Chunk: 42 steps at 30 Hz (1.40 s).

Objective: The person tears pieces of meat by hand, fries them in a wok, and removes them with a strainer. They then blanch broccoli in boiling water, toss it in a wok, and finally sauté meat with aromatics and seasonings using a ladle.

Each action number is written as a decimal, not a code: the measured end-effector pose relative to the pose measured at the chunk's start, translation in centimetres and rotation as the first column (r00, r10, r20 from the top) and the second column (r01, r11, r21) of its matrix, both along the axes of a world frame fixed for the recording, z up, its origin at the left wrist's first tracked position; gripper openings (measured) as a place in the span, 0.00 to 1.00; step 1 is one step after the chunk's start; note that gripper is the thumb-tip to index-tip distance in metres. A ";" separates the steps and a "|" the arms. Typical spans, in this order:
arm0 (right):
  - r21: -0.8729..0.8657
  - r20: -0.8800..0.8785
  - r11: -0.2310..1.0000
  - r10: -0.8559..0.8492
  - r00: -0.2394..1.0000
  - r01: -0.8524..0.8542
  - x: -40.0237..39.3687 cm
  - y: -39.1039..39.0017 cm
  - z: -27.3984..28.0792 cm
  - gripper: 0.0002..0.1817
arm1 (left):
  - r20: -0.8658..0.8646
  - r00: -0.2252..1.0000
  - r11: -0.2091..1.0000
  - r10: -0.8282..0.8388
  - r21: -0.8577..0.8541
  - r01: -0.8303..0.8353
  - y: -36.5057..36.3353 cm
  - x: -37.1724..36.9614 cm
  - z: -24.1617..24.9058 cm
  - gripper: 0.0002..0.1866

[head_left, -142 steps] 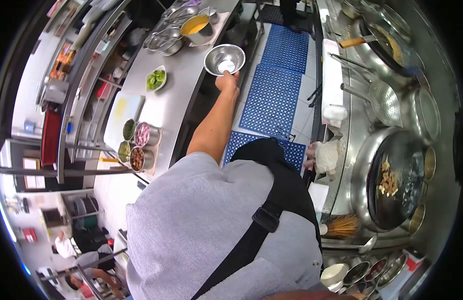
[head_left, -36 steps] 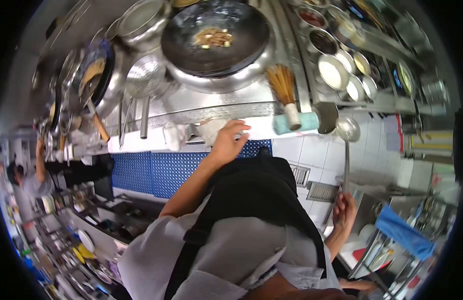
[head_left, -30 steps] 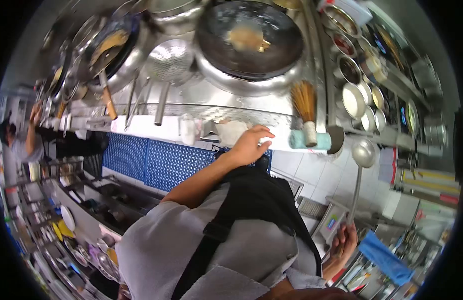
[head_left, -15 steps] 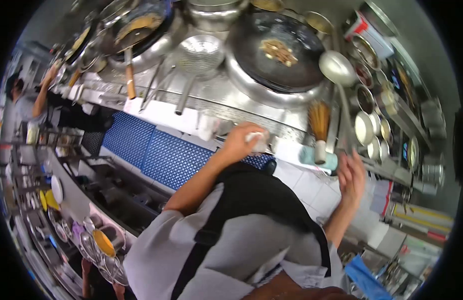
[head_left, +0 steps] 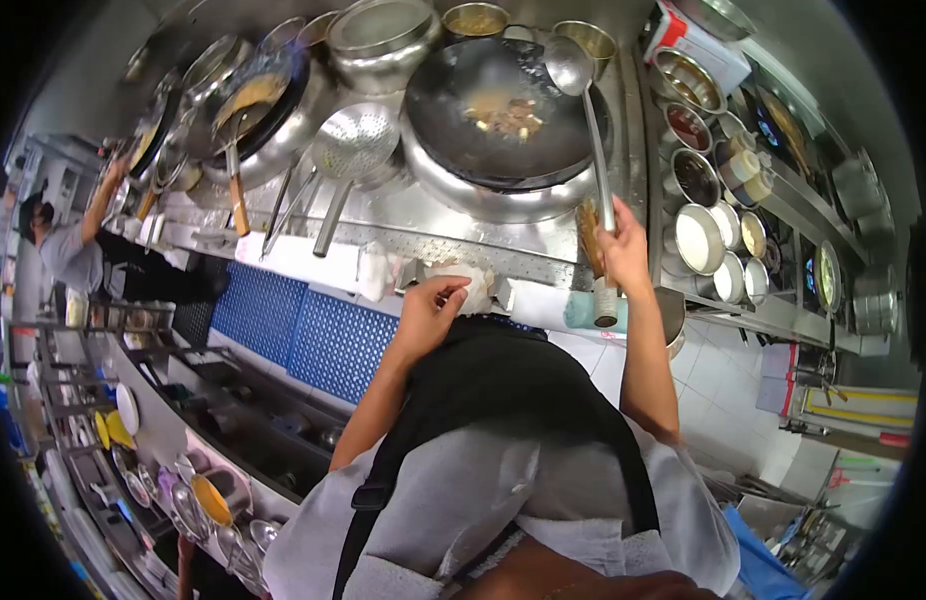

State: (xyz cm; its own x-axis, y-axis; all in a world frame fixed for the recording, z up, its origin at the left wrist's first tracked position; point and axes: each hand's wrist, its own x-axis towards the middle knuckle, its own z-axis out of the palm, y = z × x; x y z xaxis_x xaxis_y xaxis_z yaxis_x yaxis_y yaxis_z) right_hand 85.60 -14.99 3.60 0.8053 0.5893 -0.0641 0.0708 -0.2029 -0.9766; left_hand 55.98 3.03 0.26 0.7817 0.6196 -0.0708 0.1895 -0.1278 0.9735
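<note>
My right hand (head_left: pixel 623 248) is closed around the long metal handle of a ladle (head_left: pixel 569 66). The ladle's bowl is over the far right part of a black wok (head_left: pixel 438 140), in which chopped food pieces (head_left: pixel 508 117) lie amid slight haze. Beneath the right hand, partly covered by it, is a bamboo wok brush (head_left: pixel 590 238) with a pale handle end. At the counter's front edge my left hand (head_left: pixel 431 312) has its fingers bent, the tips pinched at a crumpled white cloth (head_left: pixel 475 292).
A perforated strainer (head_left: pixel 356 140) lies left of the wok. Further left, a second wok (head_left: pixel 283 95) holds food and a wooden-handled tool. Seasoning bowls (head_left: pixel 698 240) line the right shelf. A co-worker (head_left: pixel 63 240) stands at the far left. Blue mats (head_left: pixel 343 320) cover the floor.
My right hand has come up from the counter's front right and taken the ladle, whose bowl has moved over the wok. My left hand has drawn back slightly at the cloth. The view has shifted.
</note>
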 end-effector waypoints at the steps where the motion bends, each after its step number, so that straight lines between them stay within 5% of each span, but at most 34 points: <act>1: 0.035 -0.006 0.999 -0.033 0.999 0.033 -0.4 -1.5 0.2 0.33 | 0.015 1.000 1.000 -0.013 -0.009 0.013 -0.3 0.4 -0.1 0.10; 5: 0.160 -0.021 0.959 -0.233 0.972 0.233 -2.2 -8.6 1.1 0.34 | 0.072 0.997 1.000 0.014 0.007 -0.014 -0.9 1.8 0.1 0.10; 14: -0.015 0.030 0.874 -0.485 0.874 0.485 -2.4 -16.8 0.1 0.33 | -0.100 0.981 0.986 -0.165 0.000 0.166 -2.3 5.0 1.0 0.11; 21: -0.060 0.056 0.868 -0.490 0.870 0.493 -0.9 -17.0 -1.0 0.34 | -0.095 0.970 0.970 -0.223 0.076 0.230 -3.4 6.6 2.5 0.11; 36: 0.145 -0.280 0.854 -0.448 0.849 0.499 -1.8 -15.6 0.1 0.29 | -0.048 0.976 0.972 -0.211 0.093 0.214 -1.7 7.0 1.2 0.10; 40: 0.268 -0.424 0.811 -0.386 0.819 0.520 -1.6 -15.5 0.9 0.23 | 0.064 0.978 0.930 -0.198 0.328 0.167 -0.3 9.4 3.5 0.09; 42: 0.332 -0.467 0.773 -0.364 0.806 0.541 -1.9 -14.9 1.7 0.21 | 0.121 0.980 0.810 -0.158 0.584 0.058 1.2 11.1 3.7 0.12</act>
State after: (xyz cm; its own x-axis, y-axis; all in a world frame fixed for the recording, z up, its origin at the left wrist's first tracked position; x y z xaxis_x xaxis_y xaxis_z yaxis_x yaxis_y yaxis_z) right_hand 83.71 -29.84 5.30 0.9526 0.1958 -0.2328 -0.2870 0.3250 -0.9011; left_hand 67.10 4.21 3.99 0.8158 0.4184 0.3993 -0.0068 -0.6835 0.7299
